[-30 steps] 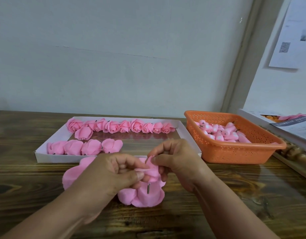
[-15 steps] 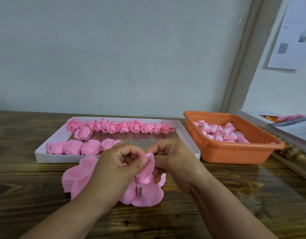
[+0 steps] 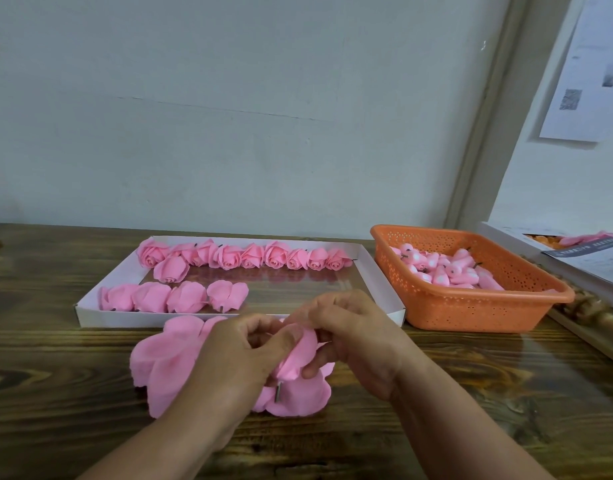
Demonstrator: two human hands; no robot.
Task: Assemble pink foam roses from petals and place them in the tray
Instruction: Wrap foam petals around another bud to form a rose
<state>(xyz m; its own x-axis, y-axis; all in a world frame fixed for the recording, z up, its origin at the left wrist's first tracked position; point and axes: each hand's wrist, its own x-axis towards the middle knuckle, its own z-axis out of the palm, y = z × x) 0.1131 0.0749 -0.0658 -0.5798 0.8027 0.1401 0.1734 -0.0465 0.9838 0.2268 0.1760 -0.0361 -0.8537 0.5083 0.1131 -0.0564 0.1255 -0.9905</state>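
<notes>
Since a second ago, both hands have lifted the half-built rose [image 3: 298, 355] slightly above the table [image 3: 56, 393]. Left hand [image 3: 239, 358] and right hand [image 3: 360, 337] each grip its petals. Wrap snugly around the stem [image 3: 278, 393], overlapping evenly, before traying.

Craft workroom: wooden table [image 3: 90, 393], rose tray [image 3: 229, 320], orange basket [image 3: 471, 313].

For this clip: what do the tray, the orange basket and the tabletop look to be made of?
The tray looks like thin white cardboard: matte, folded walls with a cut corner. Its floor looks glossy, mirroring the roses. The orange basket looks like moulded plastic: even colour, rows of small punched holes. The tabletop looks like dark wood with visible grain under a shiny coat, though it could be a printed laminate.
</notes>
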